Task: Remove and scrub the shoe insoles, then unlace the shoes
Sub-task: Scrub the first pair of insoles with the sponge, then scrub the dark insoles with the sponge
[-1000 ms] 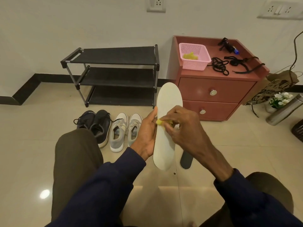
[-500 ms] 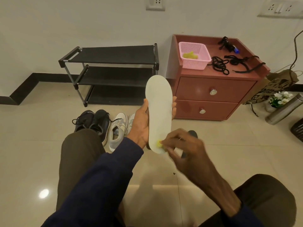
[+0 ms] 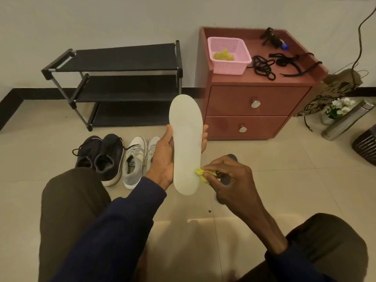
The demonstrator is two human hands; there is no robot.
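Since a second ago, the yellow cloth (image 3: pixel 200 174) has slid from the insole's middle down to its lower right edge, at mid-frame. The right hand (image 3: pixel 230 180) pinches the wad in curled fingertips and presses it against the white insole (image 3: pixel 186 139). The left hand (image 3: pixel 162 159) holds the insole upright at mid-length, thumb on one edge and fingertips showing round the other.

A dark insole (image 3: pixel 232 157) lies on the floor behind the right hand. Left of centre stand the black shoes (image 3: pixel 101 155) and grey shoes (image 3: pixel 136 157), still laced. Beyond them are a shoe rack (image 3: pixel 122 78) and a cabinet (image 3: pixel 254 102).

The risk I see is that scrubbing hard below the grip could bend the thin insole or twist it loose.
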